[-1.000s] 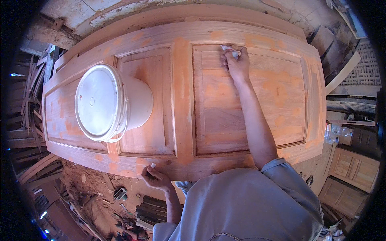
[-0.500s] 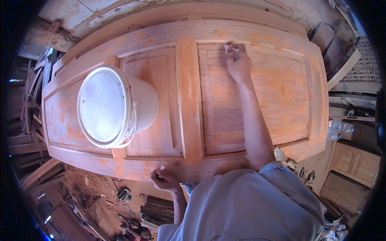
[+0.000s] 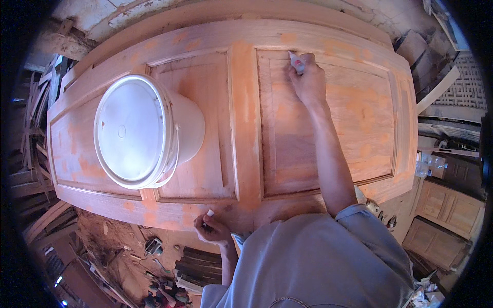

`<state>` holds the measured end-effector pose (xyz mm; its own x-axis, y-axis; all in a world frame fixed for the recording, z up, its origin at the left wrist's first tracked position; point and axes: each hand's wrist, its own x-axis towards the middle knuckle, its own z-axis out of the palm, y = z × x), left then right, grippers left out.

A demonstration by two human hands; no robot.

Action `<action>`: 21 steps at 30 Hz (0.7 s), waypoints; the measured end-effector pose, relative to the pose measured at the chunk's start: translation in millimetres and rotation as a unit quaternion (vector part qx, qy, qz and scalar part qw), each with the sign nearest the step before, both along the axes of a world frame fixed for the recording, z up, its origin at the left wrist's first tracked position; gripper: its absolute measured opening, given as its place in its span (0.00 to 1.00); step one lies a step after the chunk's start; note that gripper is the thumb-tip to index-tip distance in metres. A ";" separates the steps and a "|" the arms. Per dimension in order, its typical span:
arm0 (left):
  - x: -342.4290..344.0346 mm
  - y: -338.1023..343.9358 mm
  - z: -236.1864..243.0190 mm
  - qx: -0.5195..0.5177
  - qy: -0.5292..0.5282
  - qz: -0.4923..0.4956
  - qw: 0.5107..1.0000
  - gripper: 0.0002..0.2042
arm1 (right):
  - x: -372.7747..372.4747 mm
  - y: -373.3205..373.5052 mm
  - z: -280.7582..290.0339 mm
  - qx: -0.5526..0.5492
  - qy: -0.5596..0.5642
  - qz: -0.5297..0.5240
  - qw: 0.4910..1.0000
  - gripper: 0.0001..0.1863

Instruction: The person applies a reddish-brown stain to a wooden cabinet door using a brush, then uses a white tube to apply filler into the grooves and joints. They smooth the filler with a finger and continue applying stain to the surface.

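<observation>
A wooden panel door [image 3: 245, 128], patched with orange filler, lies flat before me. My right hand [image 3: 309, 78] is closed around a small white bottle [image 3: 297, 63] with a pointed nozzle and a red mark. Its tip points at the groove along the far edge of the right panel, near that panel's far left corner; whether it touches cannot be told. By the door's near edge, my left hand [image 3: 211, 229] pinches a small white piece [image 3: 210, 212] that looks like a cap. A white lidded bucket [image 3: 128, 132] with a wire handle stands on the door's left half.
Stacked wood strips [image 3: 33, 115] line the left side. Below the near edge lie a power tool [image 3: 153, 247] and dark planks [image 3: 197, 268]. Clear plastic bottles [image 3: 430, 165] and more panel doors [image 3: 448, 205] are at the right. Another board [image 3: 328, 15] lies beyond the door.
My right hand has turned slightly, so more of the small bottle shows, with its nozzle still near the same corner. My left hand keeps its pinch. The whole view has shifted a little.
</observation>
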<state>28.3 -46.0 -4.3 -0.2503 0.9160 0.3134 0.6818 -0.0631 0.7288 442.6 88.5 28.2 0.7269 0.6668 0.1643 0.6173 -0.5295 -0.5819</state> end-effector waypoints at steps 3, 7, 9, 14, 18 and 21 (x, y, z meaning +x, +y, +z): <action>0.8 0.5 0.4 0.011 0.005 -0.006 1.000 0.09 | 3.1 -0.3 0.2 -0.036 -0.057 0.030 0.997 0.19; 4.4 1.2 2.1 0.004 -0.027 -0.001 1.000 0.15 | 2.8 2.6 6.8 -0.075 -0.112 0.050 0.990 0.19; 5.5 1.1 3.4 0.002 -0.046 0.005 0.999 0.14 | 4.6 5.7 11.0 -0.159 -0.137 0.045 0.977 0.19; 4.5 1.1 4.5 0.001 -0.037 -0.005 0.999 0.13 | 10.8 5.5 12.6 -0.177 -0.151 0.119 0.965 0.18; 4.1 2.4 4.1 0.004 -0.044 -0.011 0.999 0.12 | 11.7 -0.2 5.7 -0.150 -0.173 0.162 0.960 0.15; 5.2 2.4 4.1 0.018 -0.049 -0.014 0.999 0.10 | 9.6 -1.7 0.0 -0.164 -0.170 0.154 0.959 0.15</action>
<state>33.4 -43.6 -0.1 -0.2565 0.9112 0.3225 0.6054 -0.1086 0.7885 452.2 86.7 28.2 0.4282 0.8979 0.1016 0.8987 -0.4114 -0.1520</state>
